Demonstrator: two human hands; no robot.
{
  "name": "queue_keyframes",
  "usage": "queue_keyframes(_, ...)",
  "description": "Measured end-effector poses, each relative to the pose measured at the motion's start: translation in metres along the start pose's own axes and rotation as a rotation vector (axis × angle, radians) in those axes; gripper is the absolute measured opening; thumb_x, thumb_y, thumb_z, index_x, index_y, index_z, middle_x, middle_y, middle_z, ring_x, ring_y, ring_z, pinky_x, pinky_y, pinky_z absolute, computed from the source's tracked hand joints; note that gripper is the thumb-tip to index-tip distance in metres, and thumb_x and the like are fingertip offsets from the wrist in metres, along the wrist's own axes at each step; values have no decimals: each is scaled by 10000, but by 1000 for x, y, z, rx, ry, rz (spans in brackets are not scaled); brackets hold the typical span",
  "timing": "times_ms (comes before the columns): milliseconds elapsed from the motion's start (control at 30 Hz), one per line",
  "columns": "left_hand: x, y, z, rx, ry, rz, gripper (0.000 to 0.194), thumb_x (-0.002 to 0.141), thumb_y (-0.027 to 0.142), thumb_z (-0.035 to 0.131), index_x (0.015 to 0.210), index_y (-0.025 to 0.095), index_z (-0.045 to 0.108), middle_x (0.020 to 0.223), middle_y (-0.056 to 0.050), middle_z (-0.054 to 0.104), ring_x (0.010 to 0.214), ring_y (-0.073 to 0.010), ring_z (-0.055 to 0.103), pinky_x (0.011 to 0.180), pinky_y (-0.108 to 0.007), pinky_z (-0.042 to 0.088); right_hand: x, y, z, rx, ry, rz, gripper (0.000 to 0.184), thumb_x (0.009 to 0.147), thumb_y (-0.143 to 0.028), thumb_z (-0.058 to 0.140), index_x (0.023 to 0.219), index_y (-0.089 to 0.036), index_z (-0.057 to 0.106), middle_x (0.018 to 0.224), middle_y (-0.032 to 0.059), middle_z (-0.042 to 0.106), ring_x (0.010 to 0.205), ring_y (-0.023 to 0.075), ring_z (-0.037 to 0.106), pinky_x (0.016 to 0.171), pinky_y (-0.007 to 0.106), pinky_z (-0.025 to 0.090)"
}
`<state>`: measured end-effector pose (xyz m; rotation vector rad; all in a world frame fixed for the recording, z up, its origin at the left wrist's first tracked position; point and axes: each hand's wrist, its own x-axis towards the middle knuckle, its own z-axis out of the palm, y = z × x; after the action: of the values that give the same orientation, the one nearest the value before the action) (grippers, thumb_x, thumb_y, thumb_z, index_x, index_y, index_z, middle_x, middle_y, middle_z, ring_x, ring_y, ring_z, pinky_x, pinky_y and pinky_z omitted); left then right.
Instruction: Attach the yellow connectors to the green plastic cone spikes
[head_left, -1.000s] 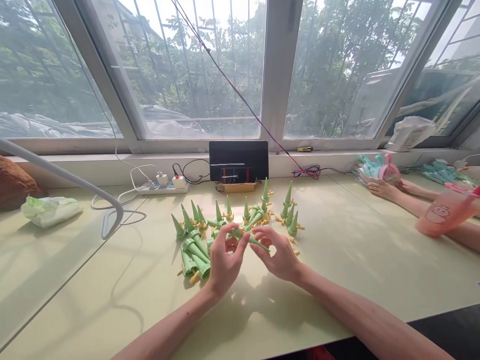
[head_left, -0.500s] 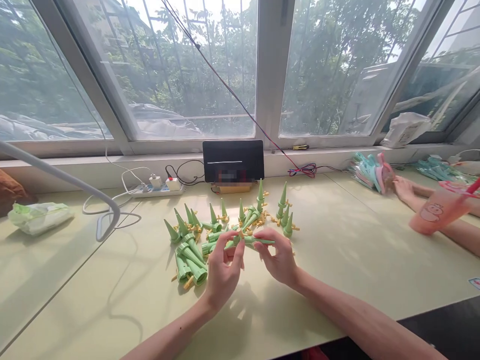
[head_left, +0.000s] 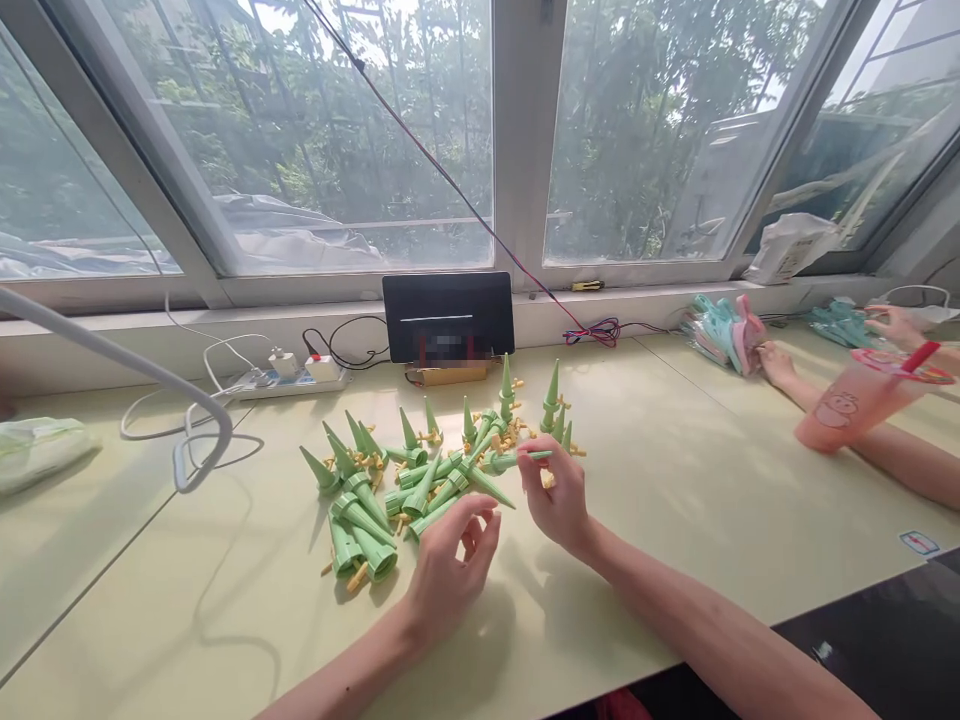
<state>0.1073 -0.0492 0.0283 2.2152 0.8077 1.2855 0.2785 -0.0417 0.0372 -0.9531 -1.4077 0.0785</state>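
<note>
My right hand (head_left: 559, 495) pinches a green plastic plant watering spike (head_left: 501, 463) by its tapered end, with the wide end pointing left over the pile. My left hand (head_left: 456, 555) is nearest the front of the pile; its fingers are curled and a little apart, with nothing visible in them. Several more green spikes (head_left: 364, 520) lie heaped in front of both hands. Other spikes stand point up, such as one at the back right (head_left: 553, 390). Small yellow valve pieces (head_left: 358, 577) stick out from many of them.
Behind the pile a dark tablet (head_left: 450, 315) leans on a cardboard stand. A power strip (head_left: 289, 378) with cables sits to its left, and a grey curved tube (head_left: 210, 410) hangs nearby. At right are a pink drink cup (head_left: 844, 405), bagged items (head_left: 724, 335) and another person's arms (head_left: 907, 455).
My left hand has come away from the spike and dropped toward the table. My right hand keeps the spike, now slightly higher. The view has shifted a little.
</note>
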Motion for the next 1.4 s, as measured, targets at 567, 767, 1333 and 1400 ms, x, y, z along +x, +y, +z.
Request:
queue_keyframes(567,-1,-1,1,99,-301,267,279,975,130,444,708,198,490,556,47,415,480,-95,348,491,-251,268,19,-8,-28,-241,1,-259,178,1009,-300,459,890,-238,575,683,45,625,532,168,561,481,301,425)
queue_keyframes(767,3,5,1,86,-294,307,336,983,136,424,655,207,451,535,52,378,455,-95,313,475,-256,254,48,18,-68,-392,480,-155,264,1013,-405,440,808,-244,477,671,25,574,502,173,522,511,326,452)
queue_keyframes(1333,-3,-3,3,159,-391,288,329,983,136,441,663,204,400,575,56,351,490,-104,271,496,-278,235,37,83,-74,-593,-152,300,389,957,-460,460,648,-231,410,568,-30,462,526,143,390,552,276,333)
queue_keyframes(1400,-3,-3,3,173,-392,288,327,983,136,440,664,202,410,574,55,359,489,-104,278,496,-281,232,38,80,-75,-577,-124,313,365,952,-476,478,691,-221,481,564,-27,490,524,148,423,562,279,355)
